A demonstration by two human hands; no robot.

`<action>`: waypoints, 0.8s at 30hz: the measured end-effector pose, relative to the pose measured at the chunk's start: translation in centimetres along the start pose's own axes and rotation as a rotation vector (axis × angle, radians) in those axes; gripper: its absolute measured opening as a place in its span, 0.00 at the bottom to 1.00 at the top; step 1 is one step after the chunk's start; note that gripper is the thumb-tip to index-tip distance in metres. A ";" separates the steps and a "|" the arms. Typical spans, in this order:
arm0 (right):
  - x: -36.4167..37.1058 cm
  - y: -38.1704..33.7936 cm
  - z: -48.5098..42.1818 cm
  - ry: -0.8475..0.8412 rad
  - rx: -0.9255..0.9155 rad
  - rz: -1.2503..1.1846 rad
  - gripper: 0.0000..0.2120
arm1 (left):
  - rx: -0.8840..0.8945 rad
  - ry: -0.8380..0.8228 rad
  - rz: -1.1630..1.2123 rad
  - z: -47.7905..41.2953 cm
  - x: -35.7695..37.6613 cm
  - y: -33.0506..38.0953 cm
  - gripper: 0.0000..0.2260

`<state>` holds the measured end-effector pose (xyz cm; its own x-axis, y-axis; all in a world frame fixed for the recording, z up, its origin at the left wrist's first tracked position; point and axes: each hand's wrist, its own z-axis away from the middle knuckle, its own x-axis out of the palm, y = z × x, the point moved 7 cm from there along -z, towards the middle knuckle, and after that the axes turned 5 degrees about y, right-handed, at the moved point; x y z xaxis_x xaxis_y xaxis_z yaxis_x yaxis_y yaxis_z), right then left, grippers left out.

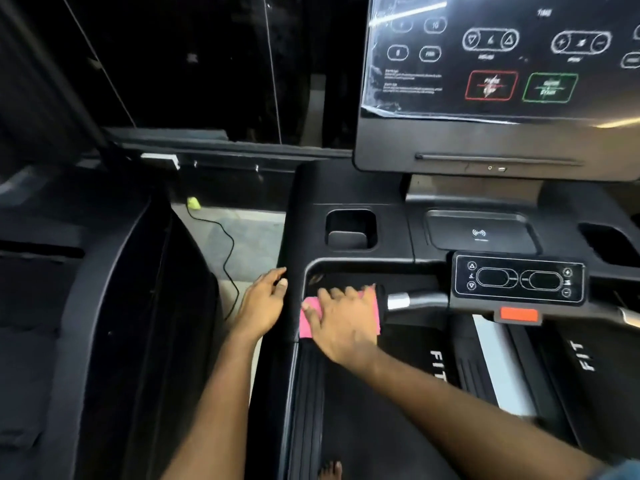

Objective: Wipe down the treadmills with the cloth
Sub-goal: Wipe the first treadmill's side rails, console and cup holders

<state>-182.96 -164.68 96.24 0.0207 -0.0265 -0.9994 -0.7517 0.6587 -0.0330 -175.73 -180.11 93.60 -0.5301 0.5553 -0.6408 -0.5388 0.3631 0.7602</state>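
Two hands are at work in the head view, the only one you have. Your right hand (341,318) lies flat with fingers spread on the pink cloth (308,318), pressing it down rather than gripping it, on the inner side of the treadmill's (363,188) left arm, just beside the silver-tipped handlebar (415,301). Your left hand (265,299) is open and holds nothing; its fingers rest against the outer edge of that same arm, seemingly to steady you.

Ahead of the cloth sit the cup holder (350,230), the phone tray (479,232) and the small button panel (517,279) with its orange tab (518,314); above them stands the big screen (502,64), partly covered in a plastic film. A second treadmill (114,306) is on your left, across a strip of floor with a black cable (227,251).

Judging by where the cloth is, you are early or midway on this machine: the left arm is being wiped, while the tray, panel, screen and right side look still to do. Nothing shows whether the neighbouring treadmill has been cleaned; the surfaces are too dark to tell wiped from unwiped.
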 end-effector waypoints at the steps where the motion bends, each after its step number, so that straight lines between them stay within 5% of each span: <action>1: -0.1 -0.8 -0.6 0.016 -0.012 -0.011 0.25 | 0.032 0.009 -0.021 -0.5 0.4 -0.1 0.16; 7: -0.5 3.9 0.4 0.223 -0.115 0.007 0.17 | -0.007 0.258 -0.031 -2.3 2.2 1.0 0.21; 11: -2.7 13.2 0.8 0.291 0.109 0.129 0.16 | 0.010 0.264 -0.103 -2.7 3.6 1.5 0.24; 14: -2.4 10.2 -0.2 0.288 0.295 0.131 0.18 | 0.036 0.249 -0.132 -2.8 3.9 1.2 0.24; 17: -0.3 3.0 -0.3 0.241 0.163 -0.015 0.18 | 0.083 0.254 -0.170 -3.0 4.1 1.3 0.25; 20: -0.3 5.4 1.1 0.271 0.013 -0.021 0.18 | 0.052 0.258 -0.172 -2.9 4.0 0.9 0.27; 24: -0.3 11.3 3.8 0.461 0.303 -0.049 0.19 | 0.047 0.251 -0.158 -2.7 3.9 1.0 0.29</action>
<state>-188.95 -154.42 96.13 -0.2911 -0.3437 -0.8928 -0.5326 0.8334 -0.1472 -180.09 -179.55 91.58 -0.5907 0.2889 -0.7534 -0.5998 0.4674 0.6495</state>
